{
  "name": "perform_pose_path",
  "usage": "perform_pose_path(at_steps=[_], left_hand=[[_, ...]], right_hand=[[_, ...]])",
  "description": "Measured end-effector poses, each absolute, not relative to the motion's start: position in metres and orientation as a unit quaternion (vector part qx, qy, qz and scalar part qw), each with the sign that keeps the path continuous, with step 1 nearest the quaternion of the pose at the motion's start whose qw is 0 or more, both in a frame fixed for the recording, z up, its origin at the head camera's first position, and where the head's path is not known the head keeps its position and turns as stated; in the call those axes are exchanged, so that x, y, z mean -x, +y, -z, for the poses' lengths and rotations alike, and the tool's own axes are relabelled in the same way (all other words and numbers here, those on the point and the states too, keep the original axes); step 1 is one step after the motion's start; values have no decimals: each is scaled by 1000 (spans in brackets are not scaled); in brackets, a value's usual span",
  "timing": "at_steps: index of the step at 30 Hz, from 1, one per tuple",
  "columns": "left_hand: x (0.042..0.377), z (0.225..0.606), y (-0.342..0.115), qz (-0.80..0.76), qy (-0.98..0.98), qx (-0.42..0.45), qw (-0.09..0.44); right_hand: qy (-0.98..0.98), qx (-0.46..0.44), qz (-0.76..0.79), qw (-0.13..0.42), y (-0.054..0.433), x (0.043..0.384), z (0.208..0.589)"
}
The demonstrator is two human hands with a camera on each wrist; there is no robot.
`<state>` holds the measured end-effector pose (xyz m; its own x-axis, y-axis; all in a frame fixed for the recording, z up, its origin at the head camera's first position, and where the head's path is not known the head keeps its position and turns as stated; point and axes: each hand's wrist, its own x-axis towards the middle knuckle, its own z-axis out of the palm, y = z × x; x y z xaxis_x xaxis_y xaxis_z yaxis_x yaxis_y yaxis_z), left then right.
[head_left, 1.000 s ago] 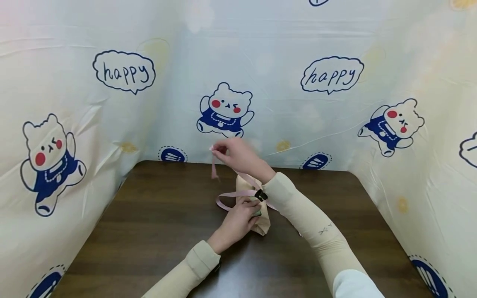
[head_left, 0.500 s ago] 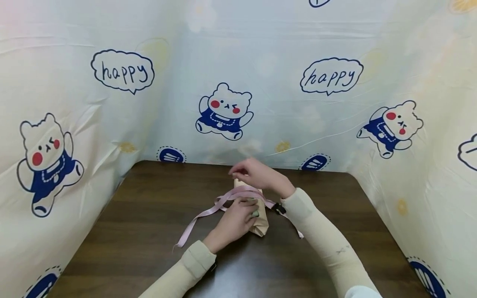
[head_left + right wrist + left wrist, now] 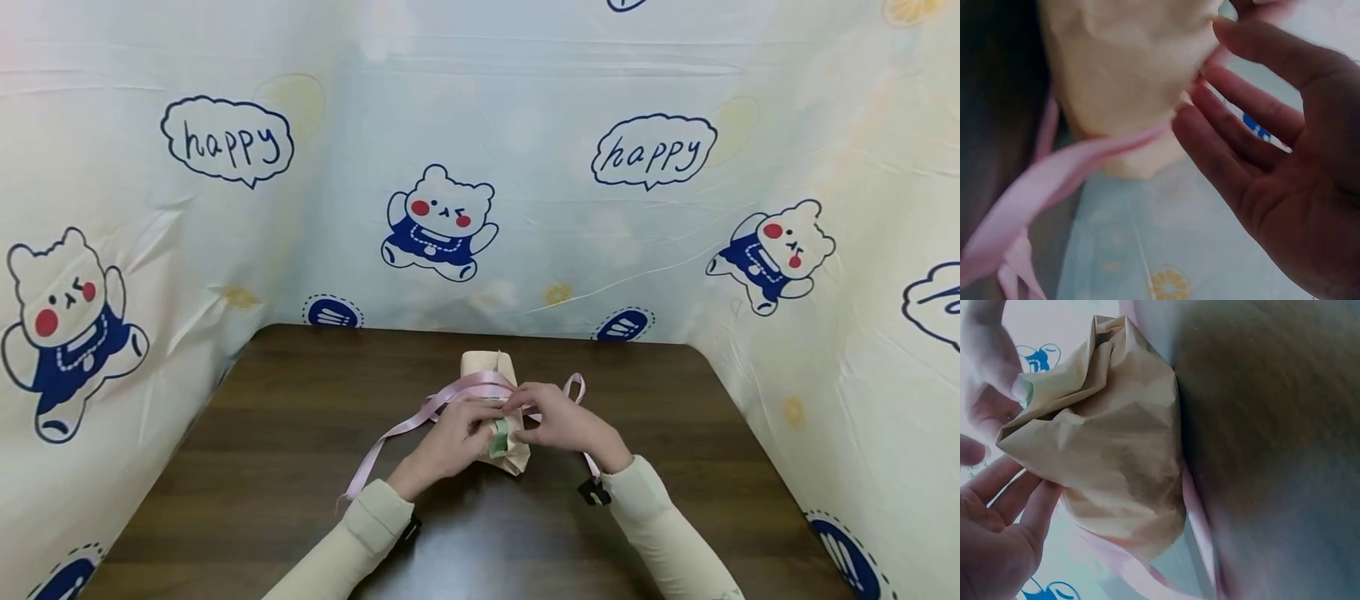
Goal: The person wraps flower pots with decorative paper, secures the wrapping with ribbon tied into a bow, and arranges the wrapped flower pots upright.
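Note:
A tan paper-wrapped package [image 3: 480, 362] lies on the table, with a green patch [image 3: 501, 437] on its near part. Pink ribbon [image 3: 390, 437] crosses over it and trails to the left. My left hand [image 3: 450, 433] rests on the package's left side, straight fingers touching the paper [image 3: 1116, 437] in the left wrist view. At the other side is my right hand [image 3: 558, 421], its fingertips against the package and close to the ribbon [image 3: 1041, 187]. The thumb stands apart from the fingers in the right wrist view. The ribbon under the fingertips is partly hidden.
The dark wooden table [image 3: 262, 467] reaches back to a pale printed curtain [image 3: 540, 233] on three sides. A ribbon loop [image 3: 575, 386] sticks up right of the package. Black wrist devices [image 3: 595, 490] sit below the sleeves.
The right hand let go of the raised ribbon end, which fell to the left across the table. That hand then came down to the package's right side. The left hand stays on the package.

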<state>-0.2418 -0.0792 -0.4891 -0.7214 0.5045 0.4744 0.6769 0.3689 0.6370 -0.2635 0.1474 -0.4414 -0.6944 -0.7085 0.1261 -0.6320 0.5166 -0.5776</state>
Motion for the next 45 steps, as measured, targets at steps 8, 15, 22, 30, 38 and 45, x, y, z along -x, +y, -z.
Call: perform_pose_path(at_steps=[8, 15, 22, 30, 38, 45], left_hand=[[247, 484, -88, 530, -801, 280, 3], [258, 479, -100, 555, -787, 266, 34], [282, 468, -127, 488, -846, 187, 102], [304, 486, -134, 423, -888, 180, 11], [299, 478, -168, 407, -901, 146, 25], [297, 484, -217, 386, -914, 111, 53]], right_hand=[[890, 360, 281, -22, 133, 254, 459], [903, 363, 225, -49, 127, 254, 454], [904, 372, 205, -43, 120, 257, 449], [913, 358, 192, -32, 115, 252, 448], [915, 351, 196, -31, 116, 251, 447], [913, 348, 210, -42, 119, 251, 451]])
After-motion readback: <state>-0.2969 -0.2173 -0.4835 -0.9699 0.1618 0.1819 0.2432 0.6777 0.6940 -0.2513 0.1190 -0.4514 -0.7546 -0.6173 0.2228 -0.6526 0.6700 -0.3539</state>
